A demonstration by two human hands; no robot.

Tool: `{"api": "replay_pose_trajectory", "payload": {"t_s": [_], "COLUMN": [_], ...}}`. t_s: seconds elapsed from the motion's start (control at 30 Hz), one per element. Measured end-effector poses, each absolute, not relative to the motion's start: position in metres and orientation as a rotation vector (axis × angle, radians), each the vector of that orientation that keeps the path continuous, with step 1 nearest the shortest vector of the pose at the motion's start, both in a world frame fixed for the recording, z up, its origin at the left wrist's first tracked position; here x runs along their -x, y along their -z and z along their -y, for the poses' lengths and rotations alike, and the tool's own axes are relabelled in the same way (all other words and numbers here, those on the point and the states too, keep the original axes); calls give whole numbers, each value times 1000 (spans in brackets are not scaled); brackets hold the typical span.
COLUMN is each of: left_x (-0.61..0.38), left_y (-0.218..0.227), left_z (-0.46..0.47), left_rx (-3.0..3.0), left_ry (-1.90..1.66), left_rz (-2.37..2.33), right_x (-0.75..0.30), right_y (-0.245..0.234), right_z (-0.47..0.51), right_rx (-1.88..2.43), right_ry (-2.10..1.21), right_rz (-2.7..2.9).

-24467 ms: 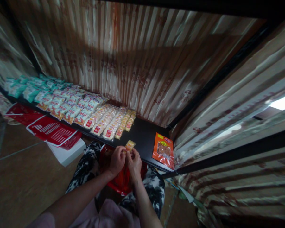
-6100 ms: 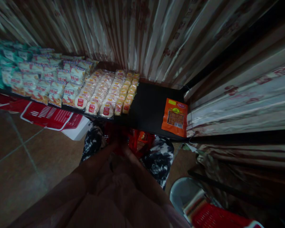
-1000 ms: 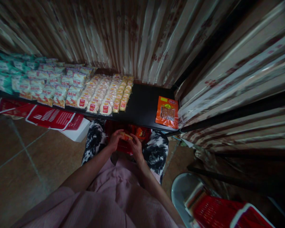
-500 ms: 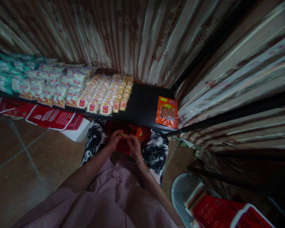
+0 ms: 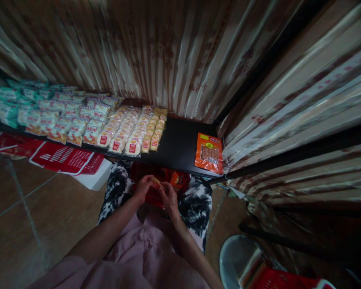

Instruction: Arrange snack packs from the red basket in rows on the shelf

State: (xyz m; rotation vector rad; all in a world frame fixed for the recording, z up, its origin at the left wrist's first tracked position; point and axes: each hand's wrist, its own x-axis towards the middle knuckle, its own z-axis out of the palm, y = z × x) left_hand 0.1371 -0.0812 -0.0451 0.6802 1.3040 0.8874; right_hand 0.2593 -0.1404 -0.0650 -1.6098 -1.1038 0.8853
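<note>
Over a red basket point(image 5: 153, 199) between the knees, my left hand point(image 5: 143, 188) and my right hand point(image 5: 169, 196) meet at a small, thin, yellowish-brown snack packet point(image 5: 155, 181). Both hands pinch it, one at each end; its exact kind is too small and dark to make out. Orange packets point(image 5: 176, 179) lie inside the basket, just beyond my right hand. On the black shelf point(image 5: 180, 138) ahead lies a flat orange snack bag point(image 5: 209, 154) with a see-through window.
Rows of clear-wrapped round crackers point(image 5: 132, 146), white snack bags point(image 5: 92, 130) and teal bags point(image 5: 7, 114) fill the shelf's left part. Red baskets point(image 5: 63, 156) stand below it. A grey-white stool point(image 5: 236, 257) is at lower right. Striped curtains point(image 5: 168, 52) hang behind.
The view has tilted, so the shelf and hands sit slightly lower in the picture. The packet between my hands has turned to a steeper slant; both hands still hold it.
</note>
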Motion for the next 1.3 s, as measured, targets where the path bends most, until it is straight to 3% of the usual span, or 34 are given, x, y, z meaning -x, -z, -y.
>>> {"api": "replay_pose_trajectory", "payload": {"t_s": [0.4, 0.9, 1.3], "left_x": [-143, -143, -144], "left_y": [42, 12, 6], "left_z": [70, 72, 77], "left_rx": [-927, -1106, -1258], "left_ry": [-934, -1113, -1127], "left_rz": [-1304, -1297, -1307], "right_x": [-259, -266, -260], "right_y": [58, 43, 19], "right_z": [138, 120, 102], "right_rx": [1604, 1610, 1549], "right_ry": [-1023, -832, -899], "right_rz": [1160, 1056, 950]}}
